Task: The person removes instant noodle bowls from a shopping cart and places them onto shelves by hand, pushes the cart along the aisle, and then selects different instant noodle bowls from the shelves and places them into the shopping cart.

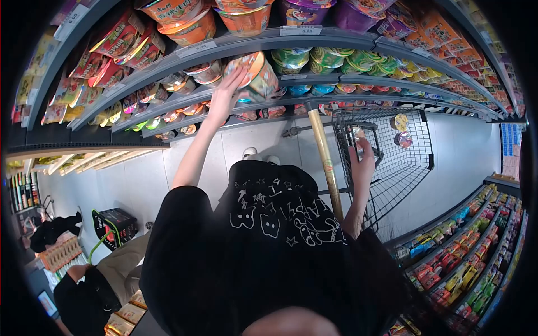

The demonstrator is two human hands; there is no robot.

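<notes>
My left hand (227,87) reaches to the shelf and grips a large orange and white instant noodle tub (259,75), its fingers spread over the near side. The tub is tilted and slightly blurred, standing out past the shelf edge. Over the near end of the shopping cart (386,187), my right hand (363,155) curls round a small, pale, round container (357,134), partly hidden by the fingers. Inside the cart are a yellow cup (399,122) and a reddish cup with a clear-looking top (402,140).
Shelves (235,42) of instant noodles curve across the front. The cart's golden handle bar (324,157) stands beside my body. Another shelf (465,252) with bagged goods is at the right. Behind me on the left are a person (95,291) and a black basket (115,227).
</notes>
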